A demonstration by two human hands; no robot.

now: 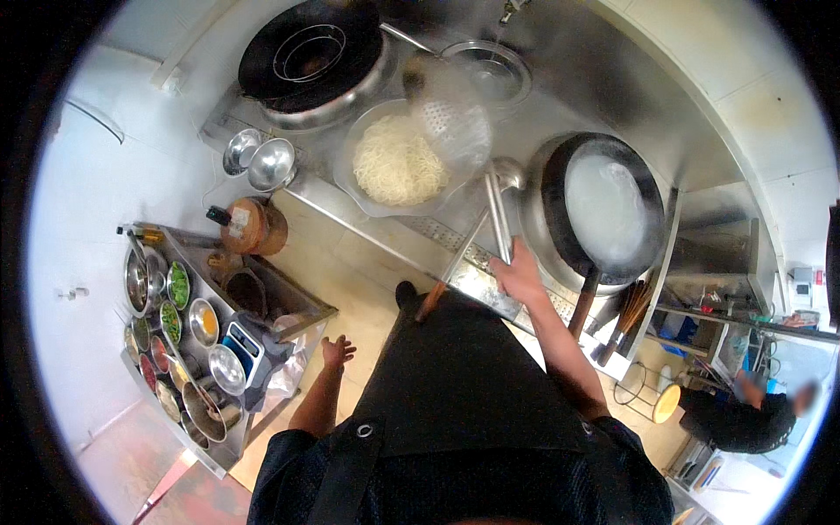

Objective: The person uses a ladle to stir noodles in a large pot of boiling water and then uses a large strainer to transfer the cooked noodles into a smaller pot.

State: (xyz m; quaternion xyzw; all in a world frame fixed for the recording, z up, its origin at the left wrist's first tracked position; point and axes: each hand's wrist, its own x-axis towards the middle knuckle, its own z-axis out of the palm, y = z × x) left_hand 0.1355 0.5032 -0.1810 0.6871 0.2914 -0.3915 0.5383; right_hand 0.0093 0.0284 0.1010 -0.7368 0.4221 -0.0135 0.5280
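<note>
My right hand [518, 274] grips the metal handle of a ladle [499, 216], whose bowl rests on the steel range beside a wok. My left hand [338, 352] is held over the floor between the range and the ingredient counter, fingers apart, holding nothing. Ahead of me, noodles [400, 164] lie in a wide pan or basin [354, 193], with a perforated metal skimmer [453, 128] at its right side, partly blurred by steam. A wooden-ended handle [443, 285] sticks out from the range towards my apron. To the right, a wok [590, 262] holds cloudy, whitish liquid [607, 203].
A large black wok [315, 65] sits back left, near two metal bowls [271, 164]. The left counter [295, 315] carries bowls of ingredients and a white-edged device [246, 341]. A bamboo brush [630, 312] lies right of the range. Another person [741, 420] is at the far right, near a stool [666, 403].
</note>
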